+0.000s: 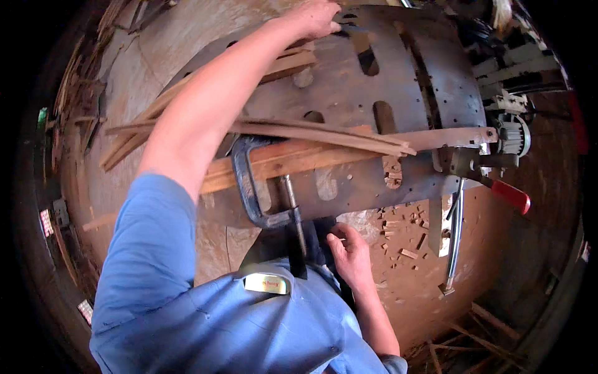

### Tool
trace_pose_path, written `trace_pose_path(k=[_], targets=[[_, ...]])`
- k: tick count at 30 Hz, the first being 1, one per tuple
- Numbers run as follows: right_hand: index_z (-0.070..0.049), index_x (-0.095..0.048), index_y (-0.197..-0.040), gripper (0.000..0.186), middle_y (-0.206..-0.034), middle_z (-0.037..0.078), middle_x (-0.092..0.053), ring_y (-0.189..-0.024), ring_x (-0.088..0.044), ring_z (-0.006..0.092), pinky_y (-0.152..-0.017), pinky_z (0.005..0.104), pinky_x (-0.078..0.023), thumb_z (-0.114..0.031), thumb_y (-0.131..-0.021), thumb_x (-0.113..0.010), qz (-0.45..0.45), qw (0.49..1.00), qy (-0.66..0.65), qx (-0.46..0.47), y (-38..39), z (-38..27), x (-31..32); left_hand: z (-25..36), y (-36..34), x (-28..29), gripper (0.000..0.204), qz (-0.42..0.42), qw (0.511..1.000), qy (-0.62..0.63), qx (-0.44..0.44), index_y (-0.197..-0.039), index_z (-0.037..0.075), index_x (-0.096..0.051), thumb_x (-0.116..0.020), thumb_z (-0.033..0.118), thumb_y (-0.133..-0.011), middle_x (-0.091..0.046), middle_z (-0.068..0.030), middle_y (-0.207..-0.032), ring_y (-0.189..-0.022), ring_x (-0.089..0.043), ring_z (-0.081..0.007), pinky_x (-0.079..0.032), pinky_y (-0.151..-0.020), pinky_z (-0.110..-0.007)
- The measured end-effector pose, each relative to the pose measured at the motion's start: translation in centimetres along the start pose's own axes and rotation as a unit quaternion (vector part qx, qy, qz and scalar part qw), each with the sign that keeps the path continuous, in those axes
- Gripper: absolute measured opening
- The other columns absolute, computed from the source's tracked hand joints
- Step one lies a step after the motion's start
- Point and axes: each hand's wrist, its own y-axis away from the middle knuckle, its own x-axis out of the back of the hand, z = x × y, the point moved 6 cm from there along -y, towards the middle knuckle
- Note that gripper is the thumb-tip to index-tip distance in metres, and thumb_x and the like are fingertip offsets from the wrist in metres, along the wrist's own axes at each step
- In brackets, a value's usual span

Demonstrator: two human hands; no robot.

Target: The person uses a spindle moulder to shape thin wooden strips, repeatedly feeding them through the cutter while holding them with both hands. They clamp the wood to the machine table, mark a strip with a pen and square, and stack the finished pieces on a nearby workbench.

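My left arm stretches across a dark slotted metal tabletop. At its far edge my left hand has its fingers curled down against the surface; whatever they grip is hidden. Low in front of my body, my right hand is loosely curled, thumb apart from the fingers, with nothing visible in it. Between the hands, a dark C-clamp with a steel screw sits at the near edge, around a wooden strip. Thin wooden slats lie crosswise over that strip, and more wood pieces lie under my left forearm.
A flat metal bar runs right to a toggle clamp with a red handle. A motor sits beyond it. Small wood offcuts litter the floor beside a steel leg. Scrap strips lie lower right.
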Motion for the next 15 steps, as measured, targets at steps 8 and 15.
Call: trace_pose_path(k=[8, 15], targets=[[0.008, -0.035, -0.141, 0.067, -0.137, 0.021, -0.05, -0.127, -0.048, 0.028, -0.105, 0.0368, -0.039, -0.035, -0.095, -0.059, -0.148, 0.98, -0.122, -0.054, 1.7, 4.7, -4.4, 0.2, 30.8, 2.3, 0.039, 0.085, 0.927, 0.266, 0.25, -0.078, -0.003, -0.056, -0.056, 0.033, -0.092, -0.056, -0.0134, -0.069, -0.062, -0.05, -0.0198, -0.044, -0.062, -0.036], [0.001, -0.05, -0.116, 0.067, -0.107, 0.017, -0.059, -0.095, -0.061, 0.0279, -0.08, 0.0374, -0.051, -0.061, -0.093, -0.048, -0.117, 0.803, -0.452, -0.371, 2.6, 11.3, -10.9, 5.4, 42.1, -9.7, 0.039, -0.089, 0.688, 0.588, 0.416, -0.1, 0.002, -0.06, -0.056, 0.04, -0.095, -0.064, -0.0083, -0.085, -0.068, -0.063, -0.0141, -0.051, -0.056, -0.026]])
